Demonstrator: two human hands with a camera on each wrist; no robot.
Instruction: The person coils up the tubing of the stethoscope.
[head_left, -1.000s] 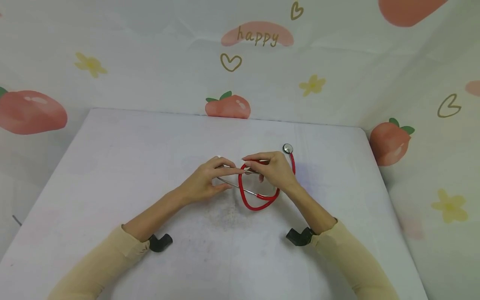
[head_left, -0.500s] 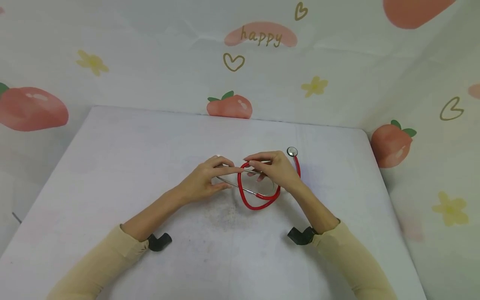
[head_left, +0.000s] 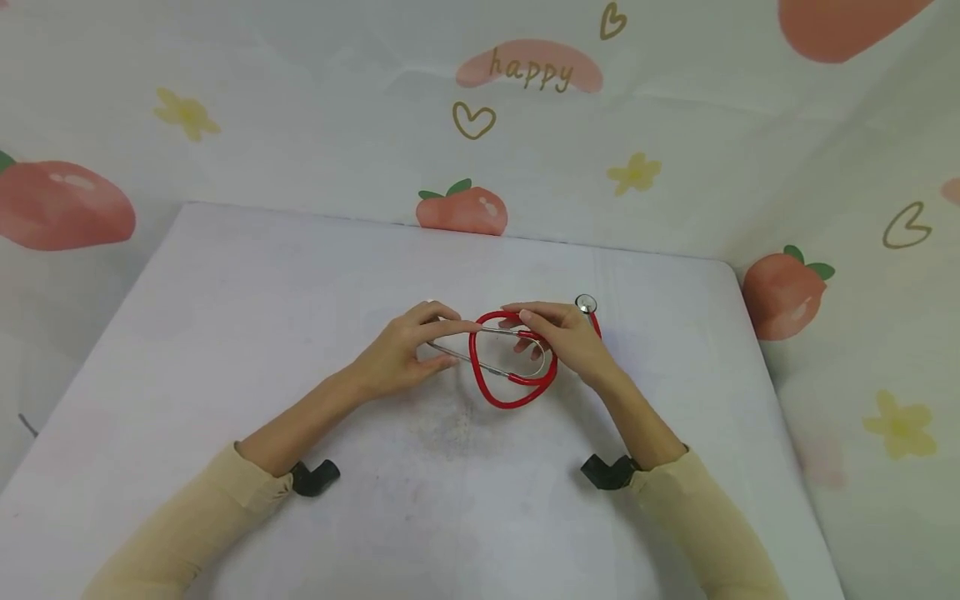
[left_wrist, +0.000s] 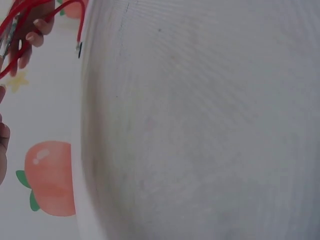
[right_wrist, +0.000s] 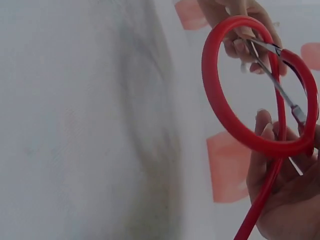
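A stethoscope with red tubing (head_left: 510,405) and thin metal ear tubes (head_left: 495,369) is held just above the white table, its tubing bent into a loop. My left hand (head_left: 397,354) pinches the ear tubes at their left end. At the right side of the loop, my right hand (head_left: 573,342) holds the red tubing with thumb and fingers. The round chest piece (head_left: 586,303) hangs beyond the right hand. In the right wrist view the red loop (right_wrist: 212,85) surrounds part of the metal tubes, between the left hand (right_wrist: 217,10) and the right hand (right_wrist: 287,212).
The white table (head_left: 300,283) reaches back to a printed cloth backdrop (head_left: 337,108) with peaches, flowers and hearts. A black wrist-worn piece (head_left: 315,477) sits by the left cuff and another black piece (head_left: 607,472) by the right cuff.
My right hand has shifted slightly right along the loop, and its thumb now lies further right. More of the loop's top and the ear tubes shows. My left hand has moved slightly up and left.
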